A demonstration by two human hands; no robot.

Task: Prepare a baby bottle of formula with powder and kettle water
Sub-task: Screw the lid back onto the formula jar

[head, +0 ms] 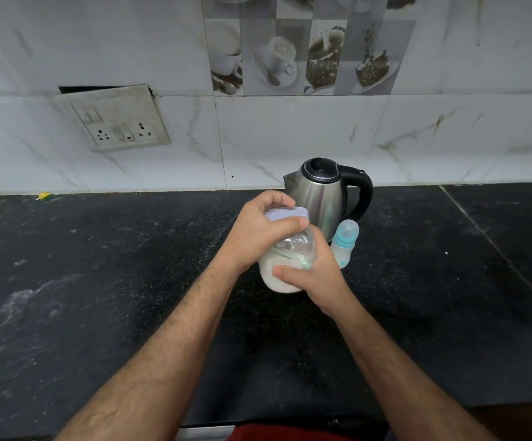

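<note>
Forearms: two bare forearms enter from the lower edge, nearest the camera, and converge over the middle of the dark table (99, 281).
Powder jar (285, 259): clear, round-bodied container, tilted with its top leaning away and to the left, held just above or on the table in front of the kettle; contact with the surface cannot be told. White powder fills its lower part; the upper part is see-through and empty.
Lid (285, 214): pale lilac cap, seated on the jar mouth.
Left hand (258, 230): fingers curled over the lid, thumb pressed along its near rim, a twisting hold.
Right hand (314, 275): fingers wrapped round the jar's lower body, thumb laid across the powder-filled part, steadying it.
Handling, jar: judged light to moderate in weight, rigid, smooth-walled and likely slippery; whether glass or plastic cannot be told. Best held low on the body, where the load sits, with the other hand on the lid rim.
Step in hand: opening the jar seems likely; no powder has yet been dosed.
Baby bottle (344, 241): small, translucent, blue collar and cap, upright just right of the jar, touching or nearly touching the kettle base. Light and easily toppled.
Kettle (322, 194): steel body, black lid and handle, closed, directly behind the jar against the tiled wall.
Socket plate (115, 119): wall-mounted, upper left, well apart.
</note>
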